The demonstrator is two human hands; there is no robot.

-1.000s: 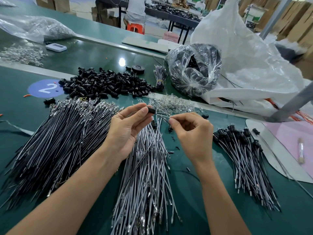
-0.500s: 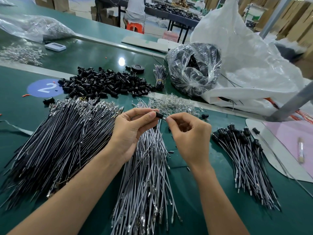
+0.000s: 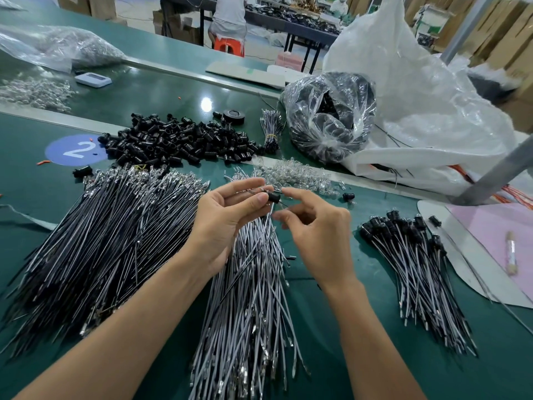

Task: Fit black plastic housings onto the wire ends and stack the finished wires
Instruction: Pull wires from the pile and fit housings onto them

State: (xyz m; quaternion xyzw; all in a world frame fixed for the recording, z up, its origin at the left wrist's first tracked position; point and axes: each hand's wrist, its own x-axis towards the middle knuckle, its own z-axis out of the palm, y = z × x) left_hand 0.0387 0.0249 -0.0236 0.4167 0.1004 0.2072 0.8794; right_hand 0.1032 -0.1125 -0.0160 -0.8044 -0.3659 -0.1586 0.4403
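The step in hand looks like the fitting one. A small black housing [image 3: 273, 196] is going onto the end of a thin wire [image 3: 250, 192]. The left hand [image 3: 227, 217] holds the housing up off the surface [image 3: 31, 183]. Its thumb and fingers [image 3: 259, 199] are pinched tight round it. The right hand [image 3: 320, 229] is just beside it. Its pointing finger [image 3: 288, 192] reaches out and touches the end of the housing, and its other fingers are curled in below. I cannot tell if those curled fingers pinch the wire or hold nothing.

Right under the fingers lies a heap of grey wires [image 3: 253, 298] with bare metal ends. Left of the fingers is a much bigger heap of dark wires [image 3: 101, 241]. Past the fingers, on the far side, sits a pile of loose housings [image 3: 178, 140]. Right of the fingers, well apart, lies the stack of finished wires [image 3: 415, 264], each with a black cap on.

I think the wire end is not all the way in yet, but it is too small to be sure. The next move likely calls for a small, straight push so the metal tip slides in, while the left fingers keep the housing steady. Then the wire should go over to the stack on the right, cap end lined up with the others. Lots of bare wires are left, so the job is far from done.
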